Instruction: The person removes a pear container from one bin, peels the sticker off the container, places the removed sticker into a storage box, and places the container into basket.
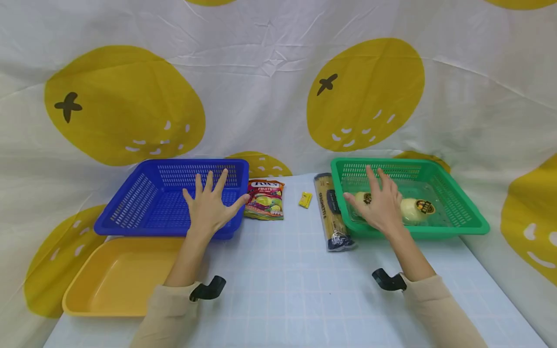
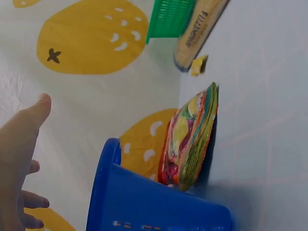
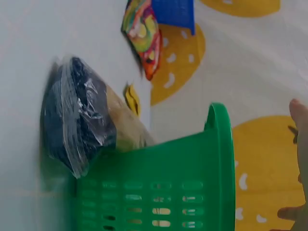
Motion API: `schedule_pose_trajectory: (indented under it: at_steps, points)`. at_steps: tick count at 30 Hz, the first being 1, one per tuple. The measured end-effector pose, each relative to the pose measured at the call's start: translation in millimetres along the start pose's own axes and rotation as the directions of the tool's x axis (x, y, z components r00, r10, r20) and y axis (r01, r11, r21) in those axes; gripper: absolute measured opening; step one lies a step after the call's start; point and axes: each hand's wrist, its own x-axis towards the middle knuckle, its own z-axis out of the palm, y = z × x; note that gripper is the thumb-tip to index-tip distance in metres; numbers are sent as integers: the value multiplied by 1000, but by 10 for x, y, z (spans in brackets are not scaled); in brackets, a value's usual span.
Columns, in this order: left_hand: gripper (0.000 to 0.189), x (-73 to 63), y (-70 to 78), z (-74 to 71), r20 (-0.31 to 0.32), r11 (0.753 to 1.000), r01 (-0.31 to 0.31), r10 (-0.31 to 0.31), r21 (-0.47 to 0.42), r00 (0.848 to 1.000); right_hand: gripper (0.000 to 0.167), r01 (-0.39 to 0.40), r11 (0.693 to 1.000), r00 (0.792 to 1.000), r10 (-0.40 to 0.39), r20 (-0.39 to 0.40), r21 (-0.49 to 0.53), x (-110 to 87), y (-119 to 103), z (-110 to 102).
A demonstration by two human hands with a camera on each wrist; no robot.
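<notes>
My left hand [image 1: 211, 209] is held with fingers spread above the near right part of a blue basket [image 1: 130, 227], holding nothing. No items show inside that basket. Over the left part of a green basket [image 1: 461, 212] is my right hand [image 1: 383, 205], its fingers apart and nothing in its grasp. Inside the green basket lies a clear plastic pack [image 1: 439, 212] with pale round pieces bearing dark labels; the right hand partly hides it. A spaghetti packet [image 1: 329, 208] lies against the green basket's left side. Beside the blue basket is a Fox's fruit candy bag [image 1: 264, 199].
A small yellow wrapped packet [image 1: 305, 199] lies between the candy bag and the spaghetti. In front of the blue basket stands a yellow-orange tray [image 1: 126, 275], partly behind the left forearm. A pale cloth with yellow fruit prints [image 1: 270, 106] hangs behind the table [image 1: 283, 285].
</notes>
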Motion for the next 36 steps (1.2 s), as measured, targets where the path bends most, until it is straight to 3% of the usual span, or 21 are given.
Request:
schedule_pose_trajectory:
  at_steps: [6,10,13,16,21,27,31,36]
  points:
    - [88,15,130,117,-72,996,-44,39,-72,997,85,-8,988,1000,6,11,155,18,278,-136]
    - [81,44,266,223,-173,984,-103,77,-146,982,86,-45,977,998,34,57,207,27,449,-231]
    - [74,75,411,301,-214,965,-138,90,-223,973,87,-81,968,995,62,84,237,27,564,-302]
    - [70,113,579,381,-210,943,-158,97,-294,973,87,-132,956,986,101,129,264,25,669,-357]
    - [67,161,882,492,-123,908,-142,101,-394,987,89,-201,936,966,139,218,291,21,812,-393]
    - [62,200,1220,624,-52,839,-164,160,-519,986,88,-244,930,946,168,276,273,14,917,-372]
    - [56,208,1434,720,-38,763,-205,232,-613,972,88,-264,928,934,177,310,263,2,962,-346]
    - [54,226,1665,874,-12,667,-222,303,-711,953,87,-265,928,937,184,297,260,-3,992,-326]
